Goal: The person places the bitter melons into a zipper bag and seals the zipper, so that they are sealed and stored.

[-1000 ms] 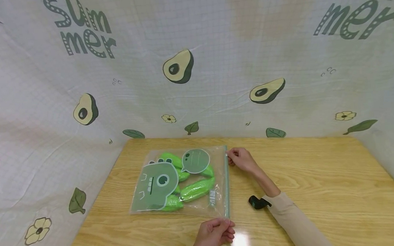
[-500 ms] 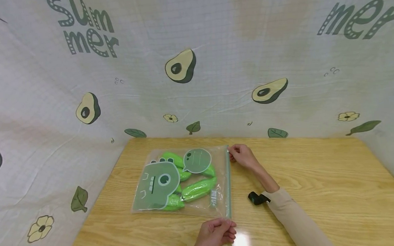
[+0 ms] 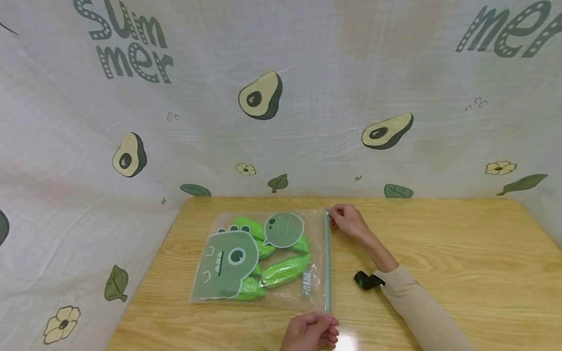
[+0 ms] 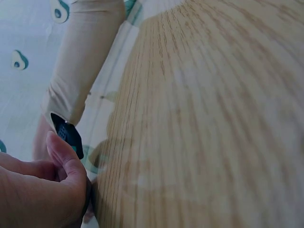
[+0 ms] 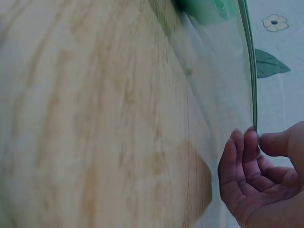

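Note:
A clear zip bag (image 3: 316, 257) printed with a green one-eyed monster lies on the table, its green zip edge to the right. Inside are several glossy bright green, elongated pieces (image 3: 285, 271), partly hidden by the print. My left hand (image 3: 307, 333) pinches the near end of the zip edge between thumb and fingers. At the far end, my right hand (image 3: 348, 220) pinches the other corner. In the right wrist view, thumb and fingertips meet on the green zip strip (image 5: 251, 85). The left wrist view shows the left thumb (image 4: 66, 154) pressed towards the fingers, their grip partly hidden.
The wooden table (image 3: 451, 252) extends to the right of the bag. A white cloth (image 3: 317, 158) printed with avocados hangs behind and along the sides. A black wrist camera (image 3: 368, 281) sits at the right sleeve's cuff (image 3: 398, 285).
The whole head view has shifted slightly, with everything a little further right. Both hands keep their places on the bag's zip edge.

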`<action>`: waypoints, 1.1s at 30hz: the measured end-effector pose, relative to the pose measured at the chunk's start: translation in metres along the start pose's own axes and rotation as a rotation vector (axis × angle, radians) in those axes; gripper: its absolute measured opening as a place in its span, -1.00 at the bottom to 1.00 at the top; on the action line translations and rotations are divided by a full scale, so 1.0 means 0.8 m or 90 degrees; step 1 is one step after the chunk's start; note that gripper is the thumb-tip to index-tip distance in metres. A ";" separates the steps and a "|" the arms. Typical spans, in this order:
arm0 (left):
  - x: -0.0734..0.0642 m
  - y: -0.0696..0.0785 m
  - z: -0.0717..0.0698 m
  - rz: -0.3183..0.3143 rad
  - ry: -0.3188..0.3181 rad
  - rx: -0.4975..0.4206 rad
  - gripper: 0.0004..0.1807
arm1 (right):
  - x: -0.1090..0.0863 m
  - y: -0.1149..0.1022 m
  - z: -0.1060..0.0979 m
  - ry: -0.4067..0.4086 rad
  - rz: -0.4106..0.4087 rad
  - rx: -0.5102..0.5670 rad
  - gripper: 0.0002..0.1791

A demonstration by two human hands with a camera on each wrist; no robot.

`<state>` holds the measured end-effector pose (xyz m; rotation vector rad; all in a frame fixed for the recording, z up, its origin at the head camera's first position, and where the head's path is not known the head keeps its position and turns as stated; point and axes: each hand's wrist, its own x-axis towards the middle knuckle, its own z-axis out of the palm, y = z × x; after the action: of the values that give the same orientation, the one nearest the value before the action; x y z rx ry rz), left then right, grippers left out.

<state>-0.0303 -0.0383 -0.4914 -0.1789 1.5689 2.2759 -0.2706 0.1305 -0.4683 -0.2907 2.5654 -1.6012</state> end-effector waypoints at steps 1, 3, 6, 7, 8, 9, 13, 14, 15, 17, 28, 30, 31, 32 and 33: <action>0.000 0.000 0.000 0.000 0.000 0.001 -0.67 | 0.000 0.000 0.000 0.001 0.001 -0.002 -0.64; 0.000 0.001 0.001 -0.003 0.000 0.004 -0.67 | 0.000 0.000 0.000 0.002 0.005 -0.002 -0.64; -0.001 0.001 0.002 -0.005 -0.001 0.014 -0.68 | -0.002 0.001 -0.001 0.000 0.004 0.004 -0.64; -0.001 0.002 0.003 -0.007 -0.001 0.018 -0.69 | -0.002 0.001 -0.001 -0.001 0.002 0.006 -0.64; -0.001 0.002 0.003 -0.009 -0.001 0.021 -0.69 | -0.003 0.001 -0.001 -0.003 0.003 0.010 -0.64; -0.001 0.003 0.004 -0.010 -0.001 0.023 -0.69 | -0.003 0.001 -0.002 -0.004 0.003 0.014 -0.64; -0.003 0.003 0.004 -0.013 -0.004 0.034 -0.66 | -0.004 0.003 -0.003 -0.011 -0.003 0.022 -0.64; -0.003 0.003 0.005 -0.011 -0.007 0.038 -0.65 | -0.005 0.004 -0.004 -0.013 -0.003 0.026 -0.64; -0.004 0.003 0.005 -0.010 -0.010 0.042 -0.64 | -0.006 0.005 -0.004 -0.015 -0.007 0.028 -0.64; -0.005 0.003 0.005 -0.011 -0.013 0.052 -0.62 | -0.008 0.006 -0.005 -0.018 -0.014 0.025 -0.64; -0.011 0.015 0.006 -0.020 -0.035 0.075 -0.56 | -0.026 0.002 -0.012 -0.002 -0.029 -0.032 -0.68; -0.010 0.018 0.006 -0.017 -0.042 0.079 -0.56 | -0.030 0.000 -0.013 0.002 -0.028 -0.044 -0.70; -0.010 0.019 0.005 -0.016 -0.043 0.082 -0.56 | -0.032 -0.001 -0.014 0.003 -0.027 -0.049 -0.70; -0.010 0.020 0.005 -0.016 -0.042 0.087 -0.56 | -0.034 -0.001 -0.014 0.003 -0.028 -0.053 -0.70; -0.010 0.021 0.005 -0.016 -0.039 0.092 -0.57 | -0.036 -0.002 -0.015 0.004 -0.028 -0.055 -0.71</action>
<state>-0.0287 -0.0416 -0.4727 -0.0886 1.6821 2.1186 -0.2445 0.1464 -0.4620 -0.3527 2.6556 -1.5086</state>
